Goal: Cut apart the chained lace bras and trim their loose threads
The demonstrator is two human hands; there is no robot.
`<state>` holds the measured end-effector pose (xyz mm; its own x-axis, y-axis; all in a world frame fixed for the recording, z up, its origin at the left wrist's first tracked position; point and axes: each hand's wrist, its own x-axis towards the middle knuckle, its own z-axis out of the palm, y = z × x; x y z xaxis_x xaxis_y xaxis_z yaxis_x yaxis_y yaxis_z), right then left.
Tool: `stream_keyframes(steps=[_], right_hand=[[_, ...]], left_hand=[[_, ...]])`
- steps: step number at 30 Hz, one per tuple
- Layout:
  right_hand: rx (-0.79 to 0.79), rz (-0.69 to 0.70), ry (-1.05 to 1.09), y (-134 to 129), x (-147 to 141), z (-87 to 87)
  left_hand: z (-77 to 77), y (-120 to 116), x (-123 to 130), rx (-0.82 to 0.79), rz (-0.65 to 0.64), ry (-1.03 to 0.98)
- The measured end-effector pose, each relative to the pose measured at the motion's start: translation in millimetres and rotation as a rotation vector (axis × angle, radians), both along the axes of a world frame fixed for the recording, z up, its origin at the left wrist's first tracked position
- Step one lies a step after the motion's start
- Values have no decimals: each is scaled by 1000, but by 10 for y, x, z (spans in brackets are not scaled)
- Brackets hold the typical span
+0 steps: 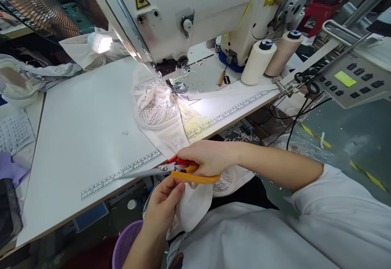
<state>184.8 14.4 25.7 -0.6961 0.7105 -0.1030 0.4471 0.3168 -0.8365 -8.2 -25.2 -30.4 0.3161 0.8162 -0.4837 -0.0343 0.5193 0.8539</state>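
A pair of scissors (186, 176) with orange and red handles is in my right hand (209, 157), its blades pointing left over the table's front edge. Just below the blades, my left hand (165, 202) pinches the edge of white fabric (195, 206) between thumb and fingers. This fabric hangs over my lap, with a lace part beside it. Another part, a white lace bra cup (157, 106), lies on the table under the head of the sewing machine (207, 16). My right hand covers part of the cloth, so I cannot tell exactly how the pieces join.
Two thread cones (259, 62) stand right of the machine, near a small wooden-handled tool (222, 77). A control panel (351, 75) sits far right. Printed rulers run along the white table (82, 118). A purple basket (126, 240) is below; a fan (27, 4) stands back left.
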Motion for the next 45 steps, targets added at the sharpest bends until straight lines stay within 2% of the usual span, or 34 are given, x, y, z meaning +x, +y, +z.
stream_keyframes(steps=[3, 4, 5, 7, 10, 14, 21, 31, 37, 45], right_hand=[[-105, -275, 184, -254, 29, -54], [-124, -300, 264, -352, 42, -90], [-116, -274, 351, -447, 55, -136], [-157, -143, 358, -614, 73, -257], [-196, -46, 161, -772, 69, -462], [-214, -30, -29, -843, 40, -614], [-172, -92, -142, -847, -15, -571], [-231, -123, -204, -807, -141, -480], [-222, -169, -173, -835, -176, -527], [-335, -287, -63, -893, -213, -693]], left_hand=[[43, -51, -37, 1, 87, 33], [63, -72, -50, -2, 129, 39], [82, -92, -62, -5, 169, 44], [112, -125, -80, -7, 244, 53], [129, -148, -97, -8, 305, 70], [121, -158, -106, -16, 317, 84], [133, -191, -80, -11, 335, 90], [131, -203, -54, 61, 353, 132], [147, -215, -52, 106, 354, 156], [140, -206, -99, 161, 327, 206]])
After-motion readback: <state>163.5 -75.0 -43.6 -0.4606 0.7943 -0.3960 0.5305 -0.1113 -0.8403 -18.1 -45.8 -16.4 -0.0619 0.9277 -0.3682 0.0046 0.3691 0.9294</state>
